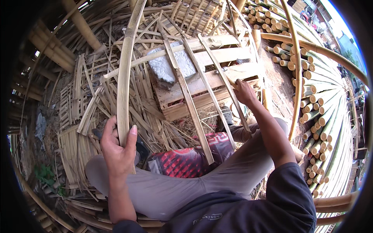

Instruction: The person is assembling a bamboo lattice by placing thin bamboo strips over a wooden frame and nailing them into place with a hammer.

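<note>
the left hand (118, 147) grips the near part of a long bamboo strip (126, 85) at left; farther off, the right hand (244, 92) is closed on a small tool (232, 82), its kind hard to tell, beside a wooden crate (176, 110), where slats (192, 106) cross in front of a gray block (162, 69); poles (330, 116) lie stacked at right

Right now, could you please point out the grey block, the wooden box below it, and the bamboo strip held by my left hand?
Grey block (185, 64): head view, top face.
Wooden box (175, 112): head view, near side.
Bamboo strip (124, 93): head view, broad face, above the left hand (116, 149).
</note>
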Tool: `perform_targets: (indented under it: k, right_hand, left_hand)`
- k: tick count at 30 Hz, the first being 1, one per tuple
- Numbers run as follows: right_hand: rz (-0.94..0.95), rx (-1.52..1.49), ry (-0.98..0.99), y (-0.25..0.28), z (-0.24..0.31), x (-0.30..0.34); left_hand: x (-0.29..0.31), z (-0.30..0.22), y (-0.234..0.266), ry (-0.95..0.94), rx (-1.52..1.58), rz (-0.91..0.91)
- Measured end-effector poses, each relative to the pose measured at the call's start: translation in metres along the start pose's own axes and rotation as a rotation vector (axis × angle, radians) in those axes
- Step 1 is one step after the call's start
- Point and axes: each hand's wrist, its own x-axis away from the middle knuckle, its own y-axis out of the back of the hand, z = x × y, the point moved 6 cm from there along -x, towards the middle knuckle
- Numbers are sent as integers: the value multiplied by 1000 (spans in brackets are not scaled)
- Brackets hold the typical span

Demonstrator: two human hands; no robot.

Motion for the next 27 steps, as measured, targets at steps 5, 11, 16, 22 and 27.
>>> perform_targets:
  k: [5, 11, 16, 22, 27]
  right_hand:
    - [39, -1, 8, -7, -6, 6]
    - [116, -23, -37, -17, -12, 5]
    - [107, 3, 22, -16, -10, 8]
    - [113, 61, -38, -24, -15, 8]
    - [109, 102, -84, -30, -15, 7]
  left_hand:
    - [3, 0, -7, -11, -30, 27]
    - [2, 6, -15, -70, -104, 53]
    - [1, 7, -20, -117, -206, 64]
    - [3, -8, -29, -239, -387, 50]
    - [5, -2, -34, -213, -347, 103]
